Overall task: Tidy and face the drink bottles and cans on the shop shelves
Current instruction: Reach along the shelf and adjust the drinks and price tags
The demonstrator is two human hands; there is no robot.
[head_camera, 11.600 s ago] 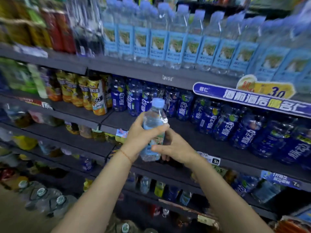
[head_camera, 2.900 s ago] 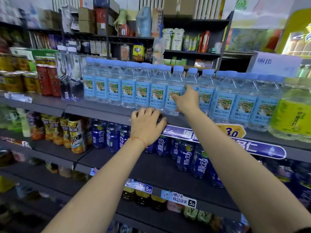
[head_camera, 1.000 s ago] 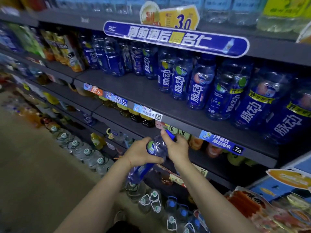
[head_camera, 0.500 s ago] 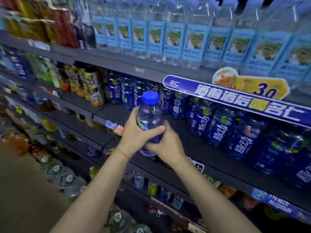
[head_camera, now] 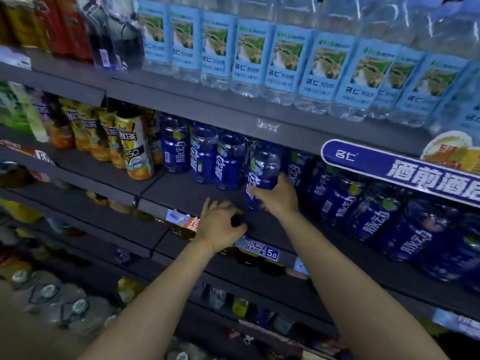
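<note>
My right hand (head_camera: 276, 197) grips a dark blue drink bottle (head_camera: 261, 170) low on its body, standing it upright on the middle shelf (head_camera: 181, 193) in the row of matching blue bottles (head_camera: 204, 157). My left hand (head_camera: 220, 226) hovers over the shelf's front edge just left of that bottle, fingers curled and holding nothing. More blue bottles (head_camera: 374, 214) continue to the right. Light-blue labelled water bottles (head_camera: 283, 58) line the shelf above.
Yellow-orange tea bottles (head_camera: 133, 149) stand left of the blue row. A blue promotional sign (head_camera: 400, 170) juts from the upper shelf edge at right. Price tags (head_camera: 259, 249) line the shelf front. Large water jugs (head_camera: 49, 294) sit on the floor at lower left.
The blue bottle, held in front of the shelf by both hands, now stands in the row on the shelf. My left hand has let go and dropped to the shelf edge.
</note>
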